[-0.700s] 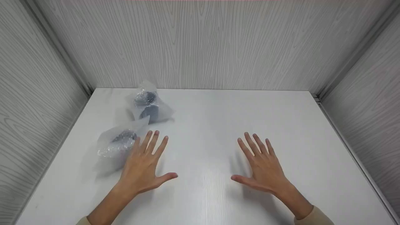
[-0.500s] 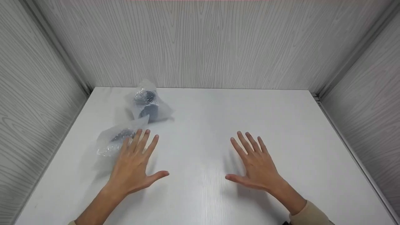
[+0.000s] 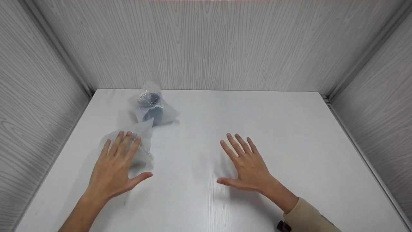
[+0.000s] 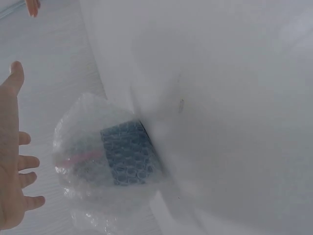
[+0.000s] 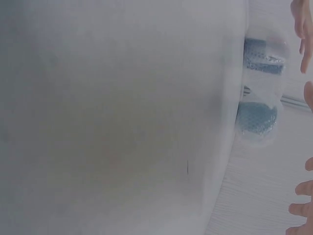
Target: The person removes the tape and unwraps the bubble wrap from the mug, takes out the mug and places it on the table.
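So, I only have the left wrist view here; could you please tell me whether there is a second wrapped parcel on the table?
Observer: Yes. In the head view a far bubble-wrapped parcel lies near the back wall, beyond the near bubble-wrapped parcel.
Operator: Thank you. Where is the left hand relative to the near one?
Observer: The left hand is spread flat over it, fingers straight, covering most of it.
Operator: And the right hand, please?
Observer: The right hand is open, fingers spread, over the bare white table, apart from both parcels. I cannot tell whether it touches the surface.
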{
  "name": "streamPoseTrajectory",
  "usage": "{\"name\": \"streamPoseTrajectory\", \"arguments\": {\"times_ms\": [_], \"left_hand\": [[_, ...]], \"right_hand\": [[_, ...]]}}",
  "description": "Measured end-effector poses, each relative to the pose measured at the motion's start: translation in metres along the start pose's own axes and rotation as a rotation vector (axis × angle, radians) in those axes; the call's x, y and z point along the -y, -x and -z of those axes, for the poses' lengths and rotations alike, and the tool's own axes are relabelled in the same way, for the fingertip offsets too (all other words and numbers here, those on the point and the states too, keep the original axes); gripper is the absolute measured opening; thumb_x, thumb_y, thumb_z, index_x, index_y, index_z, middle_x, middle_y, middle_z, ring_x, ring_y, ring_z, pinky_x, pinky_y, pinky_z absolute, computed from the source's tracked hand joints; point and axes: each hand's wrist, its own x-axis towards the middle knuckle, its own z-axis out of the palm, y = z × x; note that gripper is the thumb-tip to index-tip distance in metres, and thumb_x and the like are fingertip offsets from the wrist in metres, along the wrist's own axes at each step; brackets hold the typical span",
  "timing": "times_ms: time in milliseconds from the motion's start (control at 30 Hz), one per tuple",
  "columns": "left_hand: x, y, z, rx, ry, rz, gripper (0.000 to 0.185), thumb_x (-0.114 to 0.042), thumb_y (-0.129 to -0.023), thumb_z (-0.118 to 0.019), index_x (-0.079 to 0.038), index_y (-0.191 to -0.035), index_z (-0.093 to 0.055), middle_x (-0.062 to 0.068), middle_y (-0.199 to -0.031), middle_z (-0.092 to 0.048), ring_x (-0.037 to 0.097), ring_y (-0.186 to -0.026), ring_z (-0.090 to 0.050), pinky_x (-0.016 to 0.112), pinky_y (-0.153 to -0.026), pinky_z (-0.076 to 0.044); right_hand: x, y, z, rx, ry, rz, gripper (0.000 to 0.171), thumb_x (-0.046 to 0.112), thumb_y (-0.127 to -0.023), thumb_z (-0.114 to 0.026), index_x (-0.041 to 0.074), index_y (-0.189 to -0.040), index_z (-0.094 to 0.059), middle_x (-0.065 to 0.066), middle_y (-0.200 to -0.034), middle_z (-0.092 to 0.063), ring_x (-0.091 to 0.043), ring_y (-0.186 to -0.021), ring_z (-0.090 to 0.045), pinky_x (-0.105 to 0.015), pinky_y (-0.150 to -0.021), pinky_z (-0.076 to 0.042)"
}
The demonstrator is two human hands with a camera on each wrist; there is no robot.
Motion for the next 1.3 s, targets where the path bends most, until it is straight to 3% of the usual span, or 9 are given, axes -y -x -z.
{"name": "streamPoseTrajectory", "arguments": {"times_ms": [267,533,733,933,1300], "left_hand": [[0.019,0.008,0.004,-0.004,0.022,0.02,0.108,-0.091,-0.09,-0.037,-0.006,-0.156,-0.049,0.025,-0.158,-0.051,0.047,-0.148,-0.046,0.066,-0.117,-0.039],[0.036,0.017,0.003,0.075,0.039,0.092,0.109,-0.079,-0.078,-0.071,-0.01,-0.159,-0.046,0.026,-0.161,-0.047,0.048,-0.149,-0.042,0.068,-0.116,-0.039],[0.044,0.021,0.0,0.071,0.05,0.106,0.111,-0.075,-0.077,-0.075,-0.007,-0.159,-0.045,0.029,-0.159,-0.048,0.05,-0.146,-0.045,0.066,-0.114,-0.042],[0.051,0.016,-0.004,0.04,0.052,0.075,0.109,-0.073,-0.077,-0.076,-0.001,-0.154,-0.049,0.03,-0.155,-0.052,0.051,-0.142,-0.049,0.063,-0.112,-0.045],[0.066,0.012,-0.008,0.089,0.014,0.038,0.104,-0.071,-0.079,-0.077,-0.002,-0.153,-0.05,0.029,-0.148,-0.056,0.05,-0.135,-0.056,0.065,-0.104,-0.051]], "right_hand": [[0.015,-0.015,-0.011,0.024,-0.006,0.031,0.113,0.084,-0.082,-0.063,0.022,-0.169,-0.025,-0.01,-0.176,-0.027,-0.037,-0.16,-0.035,-0.063,-0.127,-0.032],[0.026,-0.031,-0.014,0.053,-0.015,0.051,0.11,0.084,-0.084,-0.061,0.023,-0.169,-0.026,-0.008,-0.177,-0.026,-0.036,-0.16,-0.034,-0.061,-0.128,-0.032],[0.035,-0.044,-0.015,0.077,-0.012,0.078,0.11,0.086,-0.086,-0.057,0.022,-0.169,-0.025,-0.008,-0.177,-0.025,-0.035,-0.161,-0.033,-0.061,-0.128,-0.031],[0.044,-0.059,-0.016,0.096,0.0,0.101,0.109,0.088,-0.088,-0.05,0.023,-0.17,-0.02,-0.008,-0.178,-0.023,-0.034,-0.162,-0.031,-0.06,-0.13,-0.03],[0.059,-0.08,-0.024,0.135,-0.021,0.13,0.106,0.088,-0.09,-0.044,0.023,-0.17,-0.019,-0.007,-0.178,-0.02,-0.033,-0.163,-0.029,-0.058,-0.131,-0.028]]}}
